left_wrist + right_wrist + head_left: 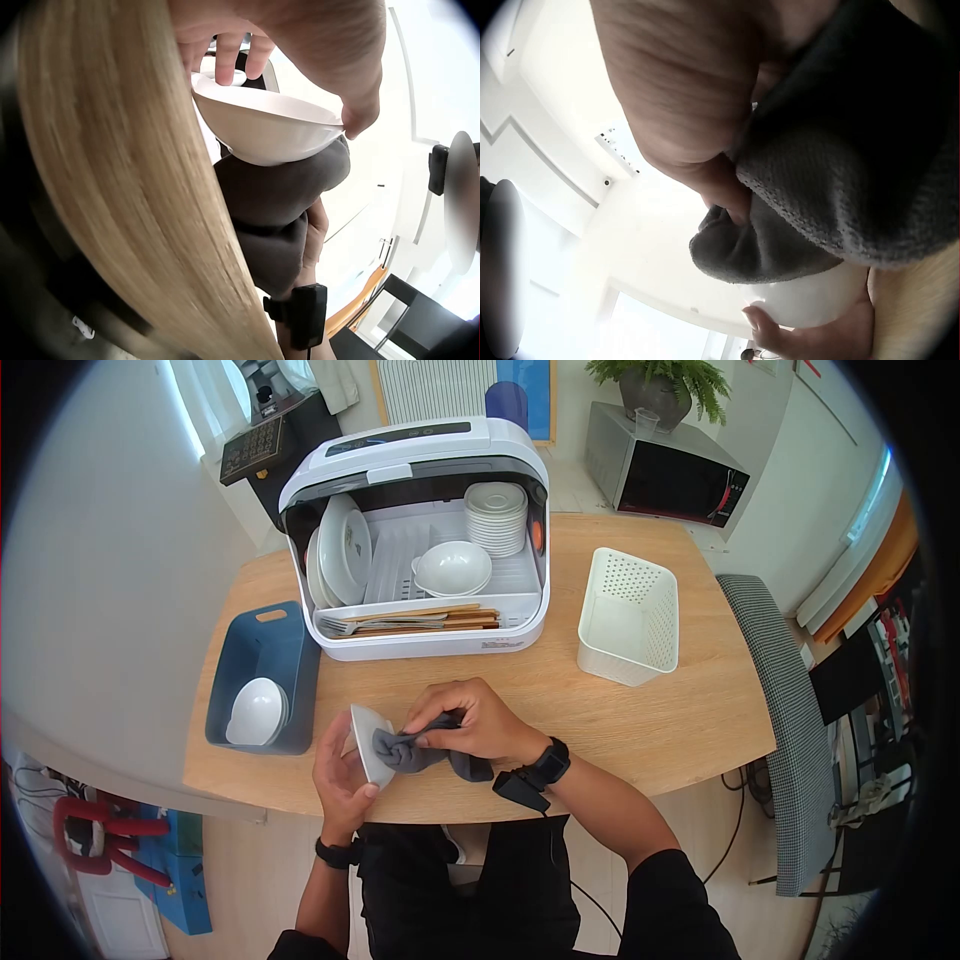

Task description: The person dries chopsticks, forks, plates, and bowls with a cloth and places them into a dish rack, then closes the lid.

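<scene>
My left hand (342, 782) grips a white bowl (368, 745) by its rim, tilted on its side above the front of the table. In the left wrist view the thumb lies on one edge of the bowl (262, 124) and the fingers reach over the other side. With my right hand (480, 722) I pinch a bunched grey cloth (405, 753), which touches the underside of the bowl. The right wrist view shows the cloth (765, 247) folded between the fingers and against the bowl (810, 298).
A white dish dryer (430, 650) with plates, bowls, stacked saucers and cutlery stands at the back of the wooden table (540, 760). At left is a blue bin (225, 690) with white bowls inside; at right, a white perforated basket (625, 660). A microwave (670, 480) stands behind.
</scene>
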`<state>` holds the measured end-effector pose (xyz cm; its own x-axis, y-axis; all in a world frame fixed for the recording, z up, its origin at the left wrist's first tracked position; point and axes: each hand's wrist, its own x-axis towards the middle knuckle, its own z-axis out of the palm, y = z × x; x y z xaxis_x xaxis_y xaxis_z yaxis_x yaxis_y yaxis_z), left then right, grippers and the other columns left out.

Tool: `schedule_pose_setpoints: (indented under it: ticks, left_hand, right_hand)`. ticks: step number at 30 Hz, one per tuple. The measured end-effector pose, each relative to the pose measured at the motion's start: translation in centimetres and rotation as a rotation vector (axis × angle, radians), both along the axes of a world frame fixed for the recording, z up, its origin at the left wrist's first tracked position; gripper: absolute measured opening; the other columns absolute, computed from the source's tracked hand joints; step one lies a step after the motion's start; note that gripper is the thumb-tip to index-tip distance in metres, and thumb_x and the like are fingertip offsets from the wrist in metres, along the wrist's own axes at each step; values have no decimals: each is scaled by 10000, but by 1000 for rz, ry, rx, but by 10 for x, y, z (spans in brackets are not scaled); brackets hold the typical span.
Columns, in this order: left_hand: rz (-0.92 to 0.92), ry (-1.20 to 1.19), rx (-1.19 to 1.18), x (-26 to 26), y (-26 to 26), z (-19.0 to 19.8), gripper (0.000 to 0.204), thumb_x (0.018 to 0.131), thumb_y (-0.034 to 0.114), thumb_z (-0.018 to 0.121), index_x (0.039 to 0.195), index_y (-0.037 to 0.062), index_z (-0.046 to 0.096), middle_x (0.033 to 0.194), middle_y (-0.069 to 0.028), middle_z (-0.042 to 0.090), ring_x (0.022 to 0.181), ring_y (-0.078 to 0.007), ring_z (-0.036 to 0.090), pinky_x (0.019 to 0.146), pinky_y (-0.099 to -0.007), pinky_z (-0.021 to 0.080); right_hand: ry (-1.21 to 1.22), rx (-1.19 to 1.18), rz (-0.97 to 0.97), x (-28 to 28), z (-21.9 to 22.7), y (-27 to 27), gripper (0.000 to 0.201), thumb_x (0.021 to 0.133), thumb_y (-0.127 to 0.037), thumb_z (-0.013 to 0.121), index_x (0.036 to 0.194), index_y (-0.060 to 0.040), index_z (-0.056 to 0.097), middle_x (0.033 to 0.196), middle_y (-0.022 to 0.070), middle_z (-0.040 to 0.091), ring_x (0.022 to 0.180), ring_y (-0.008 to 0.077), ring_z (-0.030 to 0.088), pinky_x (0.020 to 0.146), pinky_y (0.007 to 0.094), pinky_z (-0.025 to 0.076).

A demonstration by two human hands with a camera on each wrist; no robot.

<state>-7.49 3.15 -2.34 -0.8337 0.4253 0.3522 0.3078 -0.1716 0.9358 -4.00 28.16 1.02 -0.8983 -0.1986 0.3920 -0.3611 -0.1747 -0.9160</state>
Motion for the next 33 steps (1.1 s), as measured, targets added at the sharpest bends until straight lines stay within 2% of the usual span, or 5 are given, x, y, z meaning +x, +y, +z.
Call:
schedule_pose_setpoints:
  ticks: [3,10,15,18,33]
  left_hand:
    - [-11,10,-8,0,0,1,1100,707,542,842,1479,-70,352,1486,-220,433,1390,-313,446,1086,-448,449]
    - [-76,-17,34,7,2,3,1115,709,612,800,1472,-72,360,1445,-220,477,1342,-297,488,1080,-436,430]
    - [6,-32,-74,15,-6,2,1219,695,802,648,1475,-84,343,1402,-218,506,1261,-288,538,1065,-421,427]
    - [56,-56,-78,21,-3,3,1235,687,827,623,1466,-92,351,1370,-212,525,1243,-290,548,1057,-417,434]
    - [146,-46,78,4,-2,-13,1258,685,793,703,1526,-33,262,1407,-167,469,1282,-268,507,1059,-413,437]
  right_hand:
    - [37,-20,-31,-1,1,1,233,808,116,724,1009,1,748,1007,67,704,956,145,671,847,265,532]
    - [68,-47,-195,-4,-1,-2,210,805,87,745,982,-26,759,1003,81,725,944,170,685,844,279,533]
    - [166,171,-310,-5,-7,-6,209,779,77,731,963,-20,758,995,91,727,929,209,700,835,296,545]
    - [149,225,-323,-5,-9,-7,206,769,65,733,952,-24,762,991,92,729,918,221,703,826,304,549]
    - [229,495,-312,0,-12,-14,202,749,22,757,931,-64,773,936,62,713,863,239,701,745,316,550]
